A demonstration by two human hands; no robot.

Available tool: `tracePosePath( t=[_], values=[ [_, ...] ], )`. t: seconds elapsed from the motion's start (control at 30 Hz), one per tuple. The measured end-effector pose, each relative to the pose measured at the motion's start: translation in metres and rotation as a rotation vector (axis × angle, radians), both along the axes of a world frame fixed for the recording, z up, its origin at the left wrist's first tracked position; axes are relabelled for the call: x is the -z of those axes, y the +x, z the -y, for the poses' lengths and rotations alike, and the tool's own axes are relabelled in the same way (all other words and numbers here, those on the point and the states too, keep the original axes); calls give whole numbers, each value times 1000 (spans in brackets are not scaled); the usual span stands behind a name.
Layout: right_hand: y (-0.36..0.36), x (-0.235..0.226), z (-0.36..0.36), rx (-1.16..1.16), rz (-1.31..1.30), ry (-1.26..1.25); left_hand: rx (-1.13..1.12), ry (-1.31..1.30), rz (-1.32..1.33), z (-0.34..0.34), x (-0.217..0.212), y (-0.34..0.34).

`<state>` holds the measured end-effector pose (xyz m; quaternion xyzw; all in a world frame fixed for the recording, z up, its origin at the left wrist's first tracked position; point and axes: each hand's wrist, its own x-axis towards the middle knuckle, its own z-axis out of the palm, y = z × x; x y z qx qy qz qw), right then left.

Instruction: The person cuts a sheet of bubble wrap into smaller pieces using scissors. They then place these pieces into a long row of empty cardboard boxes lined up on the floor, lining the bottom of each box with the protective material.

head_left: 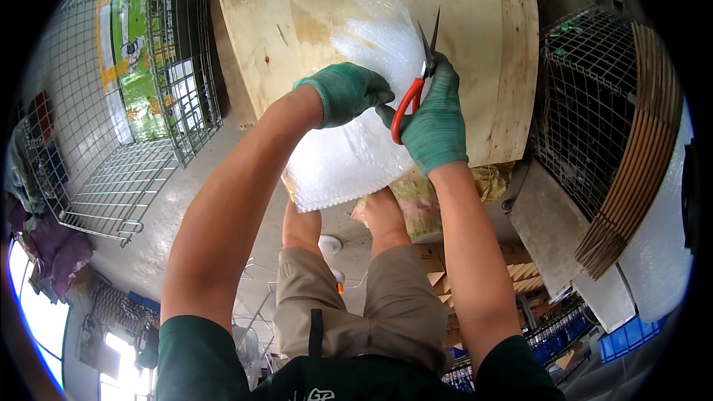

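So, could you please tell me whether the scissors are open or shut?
The scissors are slightly open: their blades spread apart toward the tips.

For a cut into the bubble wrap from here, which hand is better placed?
The right hand, I'd judge: it holds the red-handled scissors, blades parted and pointing forward. The left hand shows no tool and curls at the bubble wrap, so it looks better suited to steadying.

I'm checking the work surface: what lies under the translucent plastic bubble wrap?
The pale, knotty wooden board shows beside the translucent plastic bubble wrap; whatever lies directly beneath is covered and cannot be told.
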<state>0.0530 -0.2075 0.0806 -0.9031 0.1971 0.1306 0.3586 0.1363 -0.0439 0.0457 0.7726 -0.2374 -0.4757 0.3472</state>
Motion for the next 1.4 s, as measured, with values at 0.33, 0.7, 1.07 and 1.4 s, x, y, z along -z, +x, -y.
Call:
tracePosePath(
  t=[0.33,0.7,1.07,1.4],
  values=[
    [11,20,10,237,18,83,23,-218,898,-35,-19,-78],
    [7,27,25,305,-58,90,329,161,426,-32,-30,-65],
    [22,12,14,661,-188,618,-77,89,381,-21,-21,-83],
    [23,8,-6,-172,-128,-231,-68,76,370,-15,-13,-80]
  ],
)
